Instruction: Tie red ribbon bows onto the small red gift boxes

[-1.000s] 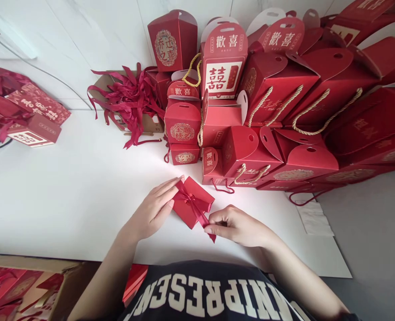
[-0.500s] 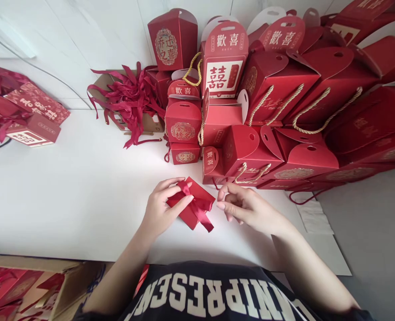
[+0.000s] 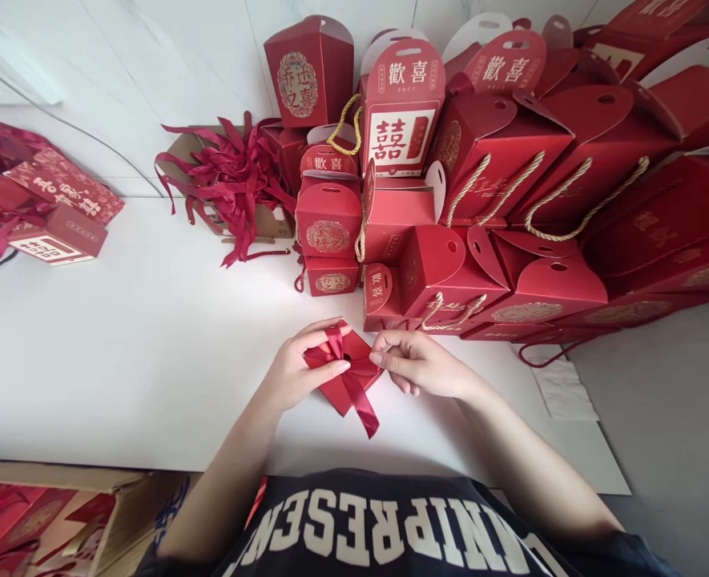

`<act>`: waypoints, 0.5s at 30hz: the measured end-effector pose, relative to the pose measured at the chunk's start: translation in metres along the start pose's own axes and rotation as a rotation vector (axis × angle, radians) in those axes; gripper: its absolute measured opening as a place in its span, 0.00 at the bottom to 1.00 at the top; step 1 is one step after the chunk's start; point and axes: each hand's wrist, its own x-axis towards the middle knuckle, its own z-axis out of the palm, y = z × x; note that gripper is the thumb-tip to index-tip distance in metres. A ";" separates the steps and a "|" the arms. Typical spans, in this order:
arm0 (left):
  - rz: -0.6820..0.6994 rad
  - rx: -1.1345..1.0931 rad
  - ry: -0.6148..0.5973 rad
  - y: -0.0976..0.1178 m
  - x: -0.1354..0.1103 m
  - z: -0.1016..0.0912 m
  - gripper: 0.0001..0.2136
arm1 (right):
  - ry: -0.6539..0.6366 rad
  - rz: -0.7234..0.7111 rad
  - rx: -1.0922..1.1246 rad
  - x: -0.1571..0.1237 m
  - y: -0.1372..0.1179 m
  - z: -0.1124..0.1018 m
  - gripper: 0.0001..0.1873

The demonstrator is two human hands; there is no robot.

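Observation:
A small red gift box (image 3: pixel 333 394) lies on the white table in front of me, its corner pointing my way. Across its top runs a dark pink satin ribbon (image 3: pixel 361 407), looped into a bow with one tail hanging over the near side. My left hand (image 3: pixel 297 365) pinches a ribbon loop at the left of the box, thumb near the middle. At the right side, my right hand (image 3: pixel 420 362) has thumb and forefinger pressed together on the ribbon's other loop. Its remaining fingers are curled.
Stacked red gift boxes (image 3: pixel 450 272) with rope handles fill the back right. A cardboard box (image 3: pixel 267 228) of loose ribbons (image 3: pixel 234 180) stands at the back. More decorated boxes (image 3: pixel 66 232) lie far left. An open carton (image 3: pixel 117 521) sits below the table's front edge.
My right hand has moved left to the box and now pinches the ribbon there. The bow is spread wider, and its tail hangs lower.

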 end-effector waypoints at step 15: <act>0.078 0.244 0.400 0.014 -0.040 -0.005 0.18 | 0.176 -0.088 -0.009 -0.007 0.010 0.007 0.19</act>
